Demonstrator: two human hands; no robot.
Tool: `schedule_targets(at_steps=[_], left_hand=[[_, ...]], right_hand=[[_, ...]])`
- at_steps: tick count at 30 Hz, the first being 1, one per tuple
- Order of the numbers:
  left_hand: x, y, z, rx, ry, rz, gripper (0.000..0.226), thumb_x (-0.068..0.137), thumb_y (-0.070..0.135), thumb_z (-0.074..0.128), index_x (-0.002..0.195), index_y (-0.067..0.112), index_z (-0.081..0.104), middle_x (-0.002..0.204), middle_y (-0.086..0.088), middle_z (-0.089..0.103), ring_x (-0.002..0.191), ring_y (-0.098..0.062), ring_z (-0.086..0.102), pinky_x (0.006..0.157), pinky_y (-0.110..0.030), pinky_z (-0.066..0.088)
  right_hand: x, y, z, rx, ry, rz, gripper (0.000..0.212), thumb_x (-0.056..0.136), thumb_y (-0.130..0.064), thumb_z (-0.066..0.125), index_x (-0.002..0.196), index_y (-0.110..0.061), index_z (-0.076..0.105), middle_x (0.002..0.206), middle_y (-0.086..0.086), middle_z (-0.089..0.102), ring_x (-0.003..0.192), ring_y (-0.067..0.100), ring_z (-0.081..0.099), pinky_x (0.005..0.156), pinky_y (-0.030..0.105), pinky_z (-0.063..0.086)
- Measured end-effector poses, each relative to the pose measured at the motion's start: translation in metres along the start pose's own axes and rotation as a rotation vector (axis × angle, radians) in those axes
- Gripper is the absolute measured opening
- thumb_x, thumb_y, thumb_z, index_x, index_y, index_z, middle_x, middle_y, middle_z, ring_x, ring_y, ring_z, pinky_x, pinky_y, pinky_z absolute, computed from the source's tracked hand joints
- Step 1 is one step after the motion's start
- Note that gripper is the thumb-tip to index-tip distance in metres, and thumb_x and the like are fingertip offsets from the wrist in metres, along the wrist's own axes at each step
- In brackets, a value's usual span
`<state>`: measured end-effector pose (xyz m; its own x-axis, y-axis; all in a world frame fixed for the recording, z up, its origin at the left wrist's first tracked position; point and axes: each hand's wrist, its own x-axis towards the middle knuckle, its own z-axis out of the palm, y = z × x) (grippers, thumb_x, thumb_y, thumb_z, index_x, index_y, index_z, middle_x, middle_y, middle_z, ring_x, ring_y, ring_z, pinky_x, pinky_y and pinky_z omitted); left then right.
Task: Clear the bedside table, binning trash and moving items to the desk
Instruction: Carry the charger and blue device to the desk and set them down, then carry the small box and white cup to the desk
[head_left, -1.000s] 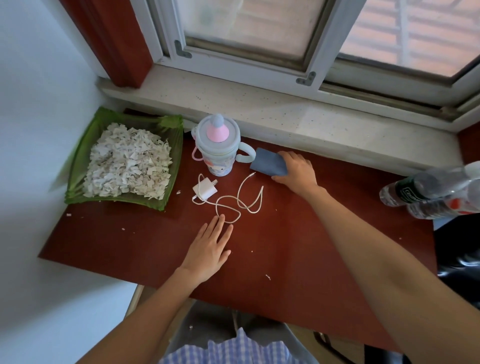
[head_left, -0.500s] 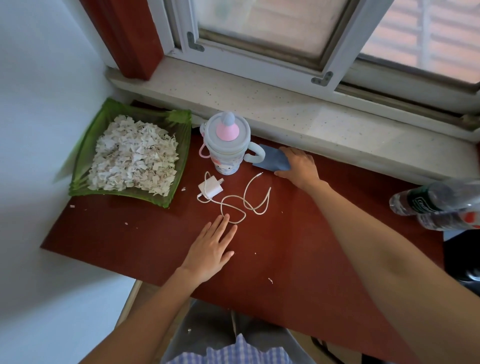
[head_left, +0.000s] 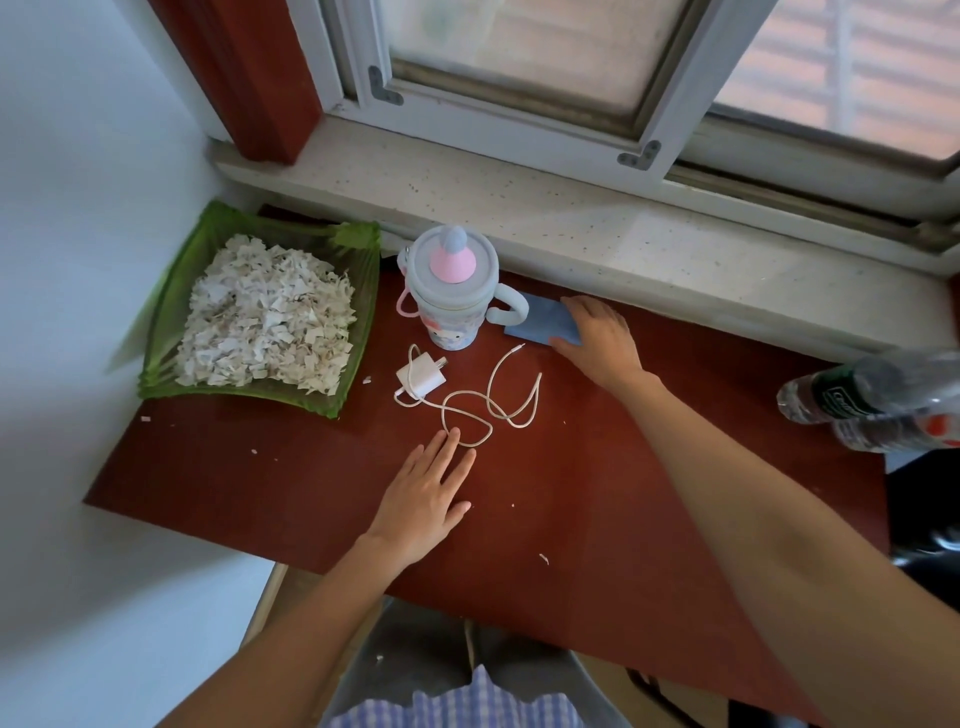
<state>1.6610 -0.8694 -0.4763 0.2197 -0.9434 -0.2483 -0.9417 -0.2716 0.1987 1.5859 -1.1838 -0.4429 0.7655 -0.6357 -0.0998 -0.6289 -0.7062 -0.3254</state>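
Red-brown tabletop (head_left: 597, 493) is lying bare around my left hand (head_left: 423, 499), which is resting flat with fingers straight, tips touching the charger cable (head_left: 488, 410). At one o'clock my right hand (head_left: 597, 340) is gripping the blue pouch (head_left: 540, 323) against the windowsill (head_left: 571, 228) edge, beside the sippy cup (head_left: 451, 291). Bottles (head_left: 872, 405) are overhanging the three o'clock edge, labels unreadable.

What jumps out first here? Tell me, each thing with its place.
The green tray, heaped with torn paper scraps, fills the red table's left rear corner. Beside it stands a pale sippy cup with a pink spout, a white charger lying in front. The right hand rests on a blue pouch by the windowsill.
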Motion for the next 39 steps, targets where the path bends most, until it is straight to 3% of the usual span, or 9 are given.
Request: schedule_targets(at_steps=[4, 7, 10, 15, 26, 30, 34, 39], left_hand=[[0.005, 0.003, -0.013, -0.003, -0.021, 0.007, 0.062, 0.089, 0.044, 0.055, 0.141, 0.014, 0.039, 0.151, -0.015, 0.030, 0.139, -0.030, 0.030, 0.109, -0.044, 0.035], [0.009, 0.001, -0.026, 0.035, 0.051, 0.041, 0.052, 0.084, 0.040, 0.064, 0.126, 0.011, 0.056, 0.133, -0.015, 0.055, 0.121, -0.031, 0.054, 0.093, -0.042, 0.050], [0.012, -0.003, -0.035, -0.002, 0.195, 0.089, 0.044, 0.083, 0.033, 0.065, 0.120, 0.009, 0.060, 0.119, -0.013, 0.064, 0.110, -0.028, 0.061, 0.087, -0.042, 0.054], [0.013, -0.003, -0.045, -0.025, 0.352, 0.226, 0.040, 0.088, 0.030, 0.047, 0.117, 0.006, 0.061, 0.112, -0.011, 0.065, 0.105, -0.027, 0.061, 0.089, -0.039, 0.051], [-0.010, 0.044, -0.034, 0.015, 0.290, 0.437, 0.040, 0.091, 0.028, 0.047, 0.120, 0.004, 0.058, 0.119, -0.014, 0.062, 0.114, -0.031, 0.055, 0.096, -0.044, 0.046], [-0.036, 0.080, -0.030, 0.039, 0.264, 0.522, 0.039, 0.087, 0.023, 0.059, 0.121, 0.003, 0.059, 0.120, -0.014, 0.062, 0.115, -0.032, 0.054, 0.096, -0.045, 0.046], [-0.072, 0.122, -0.023, 0.058, 0.242, 0.608, 0.040, 0.087, 0.025, 0.059, 0.122, 0.005, 0.058, 0.122, -0.014, 0.061, 0.118, -0.031, 0.053, 0.098, -0.046, 0.045], [-0.123, 0.186, -0.013, 0.051, 0.216, 0.760, 0.041, 0.085, 0.026, 0.062, 0.120, 0.004, 0.059, 0.122, -0.016, 0.061, 0.116, -0.033, 0.054, 0.096, -0.047, 0.045]], right_hand=[[-0.035, -0.004, -0.004, 0.072, 0.163, 0.015, 0.043, 0.088, -0.017, 0.060, 0.128, -0.003, 0.053, 0.129, 0.016, 0.056, 0.119, 0.035, 0.051, 0.102, 0.047, 0.040], [-0.076, -0.006, 0.000, 0.069, 0.246, 0.065, 0.036, 0.089, -0.014, 0.058, 0.123, -0.002, 0.058, 0.123, 0.016, 0.060, 0.116, 0.035, 0.054, 0.100, 0.046, 0.044], [-0.125, -0.009, 0.005, 0.050, 0.275, 0.179, 0.033, 0.091, -0.015, 0.057, 0.123, -0.005, 0.059, 0.125, 0.014, 0.060, 0.124, 0.031, 0.050, 0.103, 0.045, 0.041], [-0.211, -0.023, 0.024, 0.079, 0.348, 0.410, 0.028, 0.092, -0.015, 0.057, 0.119, -0.007, 0.063, 0.122, 0.010, 0.063, 0.124, 0.029, 0.050, 0.104, 0.045, 0.041], [-0.354, -0.062, 0.038, 0.073, 0.455, 0.702, 0.027, 0.095, -0.019, 0.053, 0.118, -0.009, 0.063, 0.122, 0.006, 0.063, 0.124, 0.025, 0.049, 0.103, 0.042, 0.039], [-0.409, -0.078, 0.041, 0.065, 0.496, 0.781, 0.031, 0.096, -0.022, 0.051, 0.121, -0.008, 0.061, 0.126, 0.008, 0.060, 0.125, 0.025, 0.048, 0.105, 0.043, 0.039], [-0.476, -0.101, 0.044, 0.069, 0.557, 0.900, 0.035, 0.095, -0.025, 0.051, 0.124, -0.008, 0.059, 0.129, 0.010, 0.058, 0.127, 0.027, 0.046, 0.105, 0.047, 0.039], [-0.567, -0.126, 0.049, 0.021, 0.592, 1.059, 0.040, 0.096, -0.030, 0.049, 0.130, -0.010, 0.054, 0.134, 0.009, 0.053, 0.131, 0.026, 0.041, 0.110, 0.042, 0.032]])
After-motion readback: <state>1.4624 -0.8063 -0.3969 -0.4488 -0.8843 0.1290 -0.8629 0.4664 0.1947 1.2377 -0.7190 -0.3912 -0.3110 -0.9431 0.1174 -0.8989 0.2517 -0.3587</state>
